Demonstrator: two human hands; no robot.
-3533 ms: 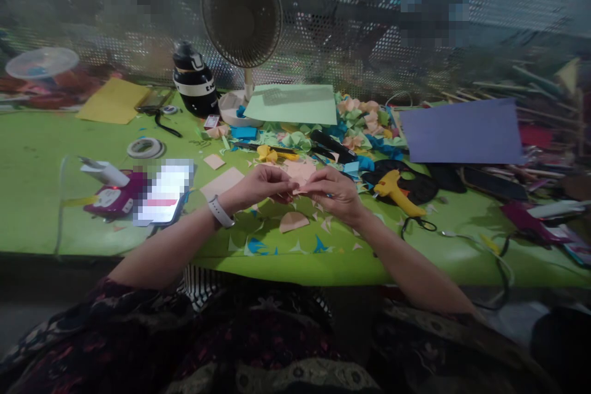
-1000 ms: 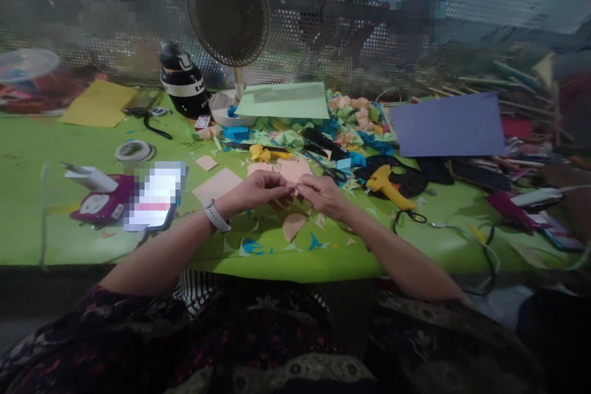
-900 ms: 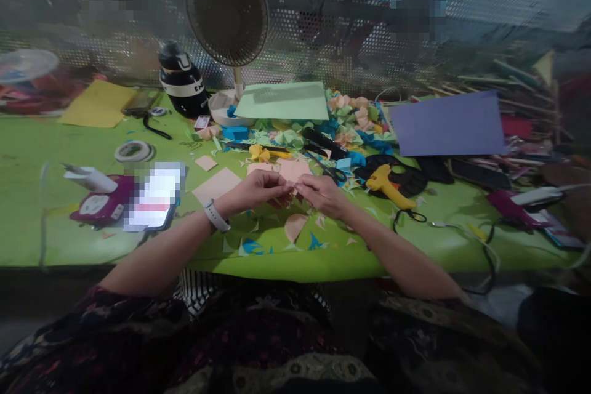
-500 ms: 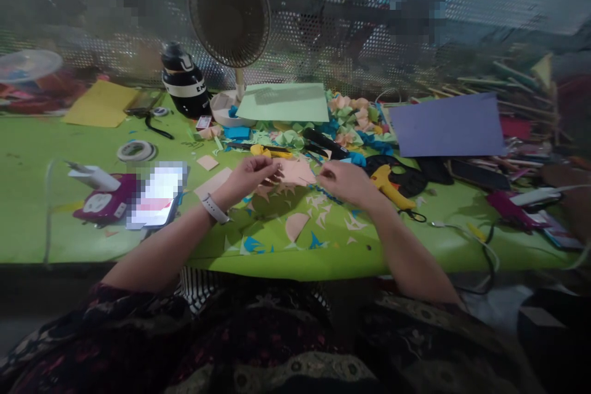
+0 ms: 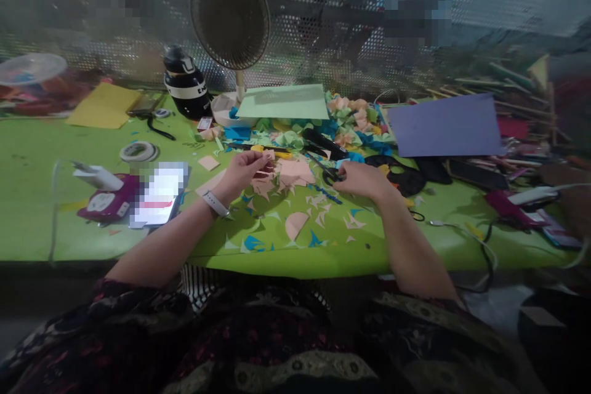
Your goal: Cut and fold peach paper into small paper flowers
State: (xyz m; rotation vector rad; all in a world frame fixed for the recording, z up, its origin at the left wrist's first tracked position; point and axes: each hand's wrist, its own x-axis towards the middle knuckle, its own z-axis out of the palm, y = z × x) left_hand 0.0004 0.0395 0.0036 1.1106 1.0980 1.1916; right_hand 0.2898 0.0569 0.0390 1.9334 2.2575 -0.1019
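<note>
My left hand (image 5: 244,171) is raised a little over the green table (image 5: 41,160), its fingers pinched on a small folded pink paper piece (image 5: 268,155). A white watch is on that wrist. My right hand (image 5: 364,178) has reached right, and its fingers are closed on the black handle of the scissors (image 5: 330,176). A stack of pink paper squares (image 5: 295,171) lies on the table between my two hands. A half-round pink cut-out (image 5: 295,224) and several paper snippets lie nearer to me.
A fan (image 5: 231,15) and a black-and-white bottle (image 5: 187,83) stand at the back. A light green sheet (image 5: 284,103), purple sheet (image 5: 446,126), yellow sheet (image 5: 104,104), tape roll (image 5: 138,151), phone (image 5: 157,194) and magenta device (image 5: 104,203) lie around. Cables run at the right.
My hands were together on the pink paper. They have parted: the left keeps the folded piece, and the right has moved right to the scissors, hiding the yellow glue gun.
</note>
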